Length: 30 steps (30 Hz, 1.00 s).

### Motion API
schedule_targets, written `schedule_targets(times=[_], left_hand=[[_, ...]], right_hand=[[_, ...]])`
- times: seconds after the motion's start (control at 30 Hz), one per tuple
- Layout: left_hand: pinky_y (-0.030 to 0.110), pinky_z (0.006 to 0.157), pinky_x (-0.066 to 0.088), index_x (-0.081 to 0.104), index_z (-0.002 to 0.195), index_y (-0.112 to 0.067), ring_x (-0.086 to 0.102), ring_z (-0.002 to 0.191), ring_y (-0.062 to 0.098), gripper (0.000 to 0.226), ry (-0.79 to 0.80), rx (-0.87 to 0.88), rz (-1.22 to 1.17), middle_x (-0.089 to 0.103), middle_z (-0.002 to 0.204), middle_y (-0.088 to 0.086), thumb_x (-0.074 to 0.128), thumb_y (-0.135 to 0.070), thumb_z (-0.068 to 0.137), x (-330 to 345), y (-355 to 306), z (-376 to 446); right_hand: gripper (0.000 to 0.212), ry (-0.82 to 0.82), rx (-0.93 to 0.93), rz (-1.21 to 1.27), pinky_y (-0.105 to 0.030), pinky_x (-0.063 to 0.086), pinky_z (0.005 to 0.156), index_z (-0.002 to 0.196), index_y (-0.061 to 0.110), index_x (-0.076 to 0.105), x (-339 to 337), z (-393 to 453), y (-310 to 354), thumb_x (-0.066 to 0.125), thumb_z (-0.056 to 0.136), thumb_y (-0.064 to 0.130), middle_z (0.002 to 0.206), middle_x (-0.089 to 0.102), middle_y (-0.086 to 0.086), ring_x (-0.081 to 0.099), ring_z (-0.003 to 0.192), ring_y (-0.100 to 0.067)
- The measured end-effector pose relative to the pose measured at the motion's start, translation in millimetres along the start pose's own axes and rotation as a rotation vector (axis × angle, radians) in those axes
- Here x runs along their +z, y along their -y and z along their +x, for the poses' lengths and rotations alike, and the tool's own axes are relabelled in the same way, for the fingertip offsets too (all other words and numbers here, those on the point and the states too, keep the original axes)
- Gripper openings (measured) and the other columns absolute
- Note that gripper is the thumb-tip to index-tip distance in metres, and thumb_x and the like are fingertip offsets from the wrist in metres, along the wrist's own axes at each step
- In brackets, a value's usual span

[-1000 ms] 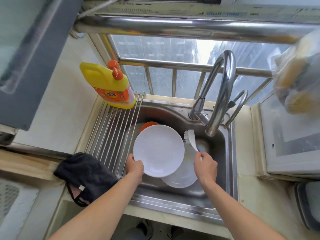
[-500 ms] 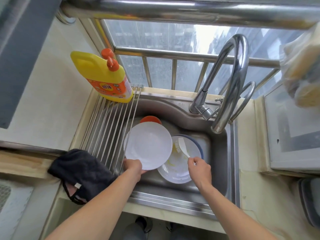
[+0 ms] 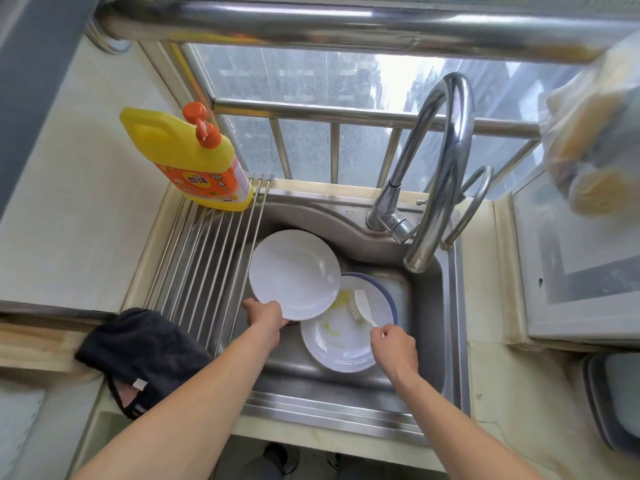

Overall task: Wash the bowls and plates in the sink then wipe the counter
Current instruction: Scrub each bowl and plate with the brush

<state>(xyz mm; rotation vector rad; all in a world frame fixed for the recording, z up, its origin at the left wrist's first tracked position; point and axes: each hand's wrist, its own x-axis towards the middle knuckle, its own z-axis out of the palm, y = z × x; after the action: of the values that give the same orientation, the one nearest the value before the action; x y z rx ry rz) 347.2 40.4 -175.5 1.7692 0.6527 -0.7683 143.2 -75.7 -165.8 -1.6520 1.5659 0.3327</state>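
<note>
The left hand [image 3: 266,315] is gripping the near rim of a white plate [image 3: 294,271], holding it tilted just beyond the fingers. The right hand [image 3: 393,344] is closing around a white dish brush [image 3: 360,304], which is resting on a stained plate [image 3: 341,336] just ahead. These plates are probably stiff, slippery and fragile, so the rim is the best hold. Whatever is lying under them in the sink [image 3: 433,341] is hidden.

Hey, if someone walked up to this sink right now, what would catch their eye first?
Probably the clean white plate that the left hand holds over the sink, beside the bright yellow detergent bottle standing on the drying rack. Next, the right hand holds a white brush on a yellow-smeared plate below the arched tap.
</note>
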Motion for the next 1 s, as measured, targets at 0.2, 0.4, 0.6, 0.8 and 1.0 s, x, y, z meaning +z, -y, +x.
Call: schedule_targets(times=[0.2, 0.4, 0.6, 0.8, 1.0], left_hand=[[0.037, 0.079, 0.052, 0.033, 0.123, -0.005, 0.056, 0.09, 0.027, 0.04, 0.019, -0.05, 0.054, 0.053, 0.12, 0.02, 0.049, 0.01, 0.09, -1.5, 15.7, 5.5], [0.041, 0.085, 0.051, 0.05, 0.13, 0.003, 0.06, 0.097, 0.028, 0.036, 0.128, -0.179, 0.201, 0.064, 0.112, 0.017, 0.05, 0.005, 0.093, -0.7, 23.5, 4.9], [0.036, 0.082, 0.052, 0.056, 0.113, -0.007, 0.06, 0.089, 0.023, 0.022, 0.235, -0.25, 0.283, 0.061, 0.094, 0.008, 0.047, 0.005, 0.097, 9.4, 49.1, -15.2], [0.047, 0.089, 0.06, 0.054, 0.109, -0.013, 0.067, 0.106, 0.035, 0.016, 0.194, -0.124, 0.135, 0.062, 0.121, 0.01, 0.05, 0.0, 0.099, 9.4, 49.7, -8.9], [0.038, 0.062, 0.063, 0.046, 0.109, -0.011, 0.063, 0.103, 0.035, 0.022, -0.051, 0.035, 0.138, 0.056, 0.122, 0.013, 0.044, 0.004, 0.093, -10.8, 41.3, -6.2]], right_hand=[[0.028, 0.045, 0.006, -0.051, -0.032, 0.043, 0.07, 0.096, 0.013, 0.067, 0.2, 0.1, -4.7, 0.045, 0.096, 0.03, 0.099, 0.065, -0.009, 0.058, 0.085, -0.03], [0.024, 0.053, 0.031, 0.023, -0.042, 0.06, 0.078, 0.091, 0.014, 0.062, -9.0, -1.3, -5.7, 0.042, 0.095, 0.028, 0.102, 0.065, -0.01, 0.064, 0.087, -0.032], [0.026, 0.065, 0.033, 0.019, -0.04, 0.06, 0.076, 0.098, 0.014, 0.063, -11.9, 2.6, -11.5, 0.041, 0.098, 0.03, 0.105, 0.065, -0.009, 0.064, 0.088, -0.031], [0.027, 0.078, 0.017, 0.037, -0.029, 0.052, 0.063, 0.1, 0.015, 0.065, -9.2, 3.1, -17.9, 0.042, 0.099, 0.029, 0.1, 0.065, -0.007, 0.062, 0.083, -0.026], [0.025, 0.024, -0.036, 0.081, -0.028, 0.043, 0.058, 0.091, 0.015, 0.064, -10.8, -1.2, -10.6, 0.044, 0.099, 0.028, 0.093, 0.066, -0.007, 0.061, 0.078, -0.024]])
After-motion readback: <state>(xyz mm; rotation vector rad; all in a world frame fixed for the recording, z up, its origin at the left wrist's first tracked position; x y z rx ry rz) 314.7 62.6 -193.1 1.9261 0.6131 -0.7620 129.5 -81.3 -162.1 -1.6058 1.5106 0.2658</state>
